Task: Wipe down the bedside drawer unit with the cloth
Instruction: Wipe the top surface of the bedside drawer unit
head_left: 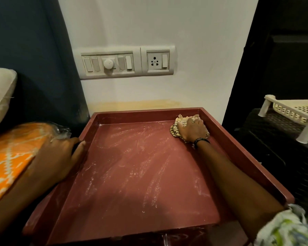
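The bedside drawer unit [103, 118] fills the lower middle of the head view, a dark red top with a raised rim and a dusty, streaked recessed surface. My right hand [193, 129] holds a bunched striped cloth [175, 129] against the surface in the far right corner, fingers curled over it. My left hand [60, 157] holds the left rim, thumb over the edge on the inner side and the fingers hidden on the outer side.
A wall switch panel [108, 63] and socket [157, 61] are above the unit. An orange patterned item in clear plastic [12, 153] and a pillow [0, 89] lie to the left. A white plastic rack [292, 112] sits on dark furniture to the right.
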The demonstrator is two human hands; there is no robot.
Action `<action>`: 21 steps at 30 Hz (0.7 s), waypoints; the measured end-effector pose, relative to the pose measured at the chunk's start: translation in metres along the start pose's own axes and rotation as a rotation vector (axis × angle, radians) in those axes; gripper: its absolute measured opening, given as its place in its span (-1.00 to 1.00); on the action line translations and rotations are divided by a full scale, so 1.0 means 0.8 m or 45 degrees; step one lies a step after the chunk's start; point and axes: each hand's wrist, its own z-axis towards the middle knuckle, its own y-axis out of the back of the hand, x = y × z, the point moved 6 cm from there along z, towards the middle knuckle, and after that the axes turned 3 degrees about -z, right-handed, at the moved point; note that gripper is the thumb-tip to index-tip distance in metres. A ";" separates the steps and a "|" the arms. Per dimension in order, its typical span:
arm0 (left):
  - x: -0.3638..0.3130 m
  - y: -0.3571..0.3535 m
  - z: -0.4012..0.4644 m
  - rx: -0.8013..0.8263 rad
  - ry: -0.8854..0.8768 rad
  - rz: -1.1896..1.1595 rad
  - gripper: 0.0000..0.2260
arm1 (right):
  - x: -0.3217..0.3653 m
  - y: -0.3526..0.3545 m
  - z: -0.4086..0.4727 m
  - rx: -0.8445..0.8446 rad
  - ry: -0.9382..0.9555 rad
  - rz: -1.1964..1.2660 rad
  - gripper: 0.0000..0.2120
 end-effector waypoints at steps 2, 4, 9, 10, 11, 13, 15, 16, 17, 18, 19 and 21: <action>0.000 -0.002 -0.001 0.003 0.022 -0.002 -0.67 | 0.001 0.005 -0.003 0.005 0.132 0.010 -0.39; -0.001 -0.002 0.000 -0.003 0.042 -0.006 -0.65 | -0.008 0.007 -0.006 0.076 0.328 -0.011 -0.42; -0.002 0.000 0.000 -0.006 0.067 -0.011 -0.65 | -0.025 0.005 -0.011 -0.043 0.115 0.011 -0.36; -0.002 0.001 -0.001 -0.010 0.066 -0.008 -0.65 | -0.020 0.003 -0.012 -0.056 0.008 0.017 -0.34; -0.002 0.001 -0.001 -0.013 0.064 -0.002 -0.64 | -0.011 0.002 -0.013 -0.052 -0.073 0.030 -0.34; -0.004 0.001 -0.001 -0.022 0.061 -0.006 -0.64 | 0.009 0.000 -0.014 -0.021 -0.119 0.045 -0.37; -0.005 0.001 -0.001 -0.032 0.053 -0.025 -0.66 | 0.031 -0.006 -0.015 0.008 -0.047 0.025 -0.38; -0.006 0.001 -0.001 -0.035 0.050 -0.032 -0.66 | 0.042 -0.009 -0.017 0.021 0.016 0.017 -0.35; -0.007 0.001 -0.001 -0.034 0.045 -0.030 -0.67 | 0.050 -0.011 -0.020 0.030 0.089 0.012 -0.31; -0.006 0.001 -0.001 -0.033 0.038 -0.025 -0.67 | 0.057 -0.012 -0.024 0.031 0.170 0.007 -0.29; -0.007 0.001 -0.001 -0.029 0.032 -0.023 -0.67 | 0.059 -0.010 -0.028 0.027 0.265 -0.001 -0.28; -0.006 0.002 -0.001 -0.020 0.028 -0.018 -0.67 | 0.056 -0.003 -0.033 0.047 0.480 -0.008 -0.30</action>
